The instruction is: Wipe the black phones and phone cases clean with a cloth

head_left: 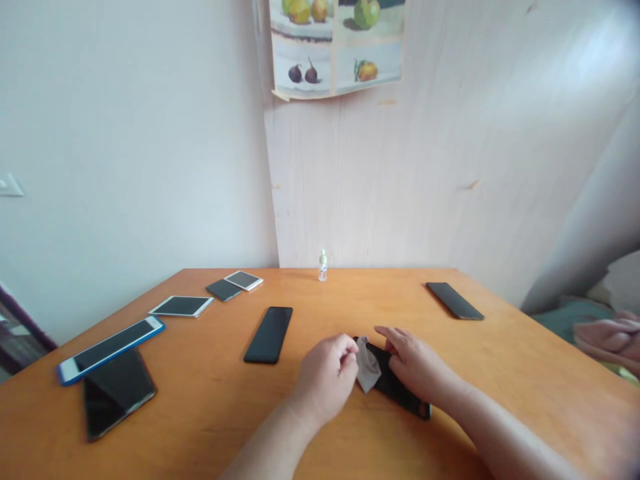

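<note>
My left hand (327,377) is closed in a pinch on a small white wipe (367,370), which lies against a black phone (400,393) flat on the wooden table (525,373). My right hand (415,363) rests on top of that phone with fingers stretched out, pressing it down. Most of the phone is hidden under my right hand; only its near end and a bit by the wipe show.
Another black phone (269,335) lies left of my hands, one more (454,301) at the far right. Several phones and tablets (113,360) line the left edge. A small clear bottle (323,266) stands by the wall. Pink fabric (610,337) lies off the table's right.
</note>
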Demonstrator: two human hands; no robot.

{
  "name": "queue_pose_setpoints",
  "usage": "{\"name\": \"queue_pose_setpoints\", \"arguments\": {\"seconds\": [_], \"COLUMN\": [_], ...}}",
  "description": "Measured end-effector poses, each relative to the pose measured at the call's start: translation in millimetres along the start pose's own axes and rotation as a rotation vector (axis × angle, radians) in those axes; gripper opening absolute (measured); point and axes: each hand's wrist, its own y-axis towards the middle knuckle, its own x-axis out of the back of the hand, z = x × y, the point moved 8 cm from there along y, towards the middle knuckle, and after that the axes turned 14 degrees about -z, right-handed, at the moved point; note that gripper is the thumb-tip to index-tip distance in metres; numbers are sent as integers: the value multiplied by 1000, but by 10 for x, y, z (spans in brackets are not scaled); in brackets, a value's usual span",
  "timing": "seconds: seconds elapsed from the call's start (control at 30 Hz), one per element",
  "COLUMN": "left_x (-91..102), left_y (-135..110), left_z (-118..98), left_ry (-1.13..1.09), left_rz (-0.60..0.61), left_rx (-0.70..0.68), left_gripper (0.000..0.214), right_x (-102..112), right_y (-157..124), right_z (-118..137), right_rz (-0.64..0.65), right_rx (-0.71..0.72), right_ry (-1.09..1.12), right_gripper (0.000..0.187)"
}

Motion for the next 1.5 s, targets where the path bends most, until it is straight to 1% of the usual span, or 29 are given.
{"name": "queue_pose_setpoints", "arguments": {"seconds": [0.07,0.13,0.2,0.27,0.3,0.33,0.37,0.4,0.53,0.57,0.63,0.7,0.77,0.83,0.9,0.97,1.03,1.07,1.17,1.23,1.27,1.33,1.43,1.5], "left_x": [70,70,19,-47,-73,-92,-105,-111,-112,-108,-106,-106,-86,-59,-57,-90,-135,-156,-190,-186,-180,-166,-170,-188], "left_y": [48,62,52,31,21,13,6,1,-11,-13,-20,-29,-34,-38,-48,-63,-73,-76,-74,-67,-63,-55,-54,-61], "left_z": [89,144,162,152,140,126,111,98,76,73,57,32,4,-23,-39,-26,11,30,51,40,32,21,22,23], "left_ry": [34,54,62,67,70,73,76,81,117,128,152,178,197,192,167,149,150,152,149,143,141,135,122,119], "left_rz": [-85,-100,-69,-25,-8,4,13,20,52,58,81,110,113,93,78,84,101,112,138,143,142,135,128,127], "left_rx": [30,44,36,9,-9,-28,-46,-62,-72,-68,-62,-63,-70,-91,-121,-141,-140,-136,-138,-149,-156,-163,-160,-158], "left_gripper": [19,24,30,33,32,32,31,29,21,19,14,8,10,26,50,67,73,73,69,67,67,69,74,78], "right_x": [65,109,100,67,58,62,72,86,111,115,108,64,17,-6,7,54,93,91,20,-12,-14,2,39,20], "right_y": [-4,-26,-58,-80,-80,-68,-47,-21,30,26,10,-16,-39,-44,-34,-22,-30,-45,-129,-168,-171,-148,-89,-67], "right_z": [93,233,368,447,455,437,392,321,1,-32,-38,-6,23,31,19,30,114,178,338,359,339,246,81,87], "right_rz": [-40,-57,-31,-4,-7,-28,-54,-83,-141,-140,-103,-20,47,60,21,-44,-72,-54,86,148,157,148,100,76], "right_rx": [36,92,162,222,237,231,197,132,-229,-283,-328,-315,-246,-156,-111,-95,-44,-6,72,86,87,69,1,-7], "right_ry": [-5,31,70,103,126,159,209,273,525,559,581,529,386,207,90,60,84,105,162,150,123,33,-113,-135], "right_gripper": [55,47,43,27,18,14,13,14,16,15,12,9,8,8,12,18,16,14,9,11,14,14,12,12]}}
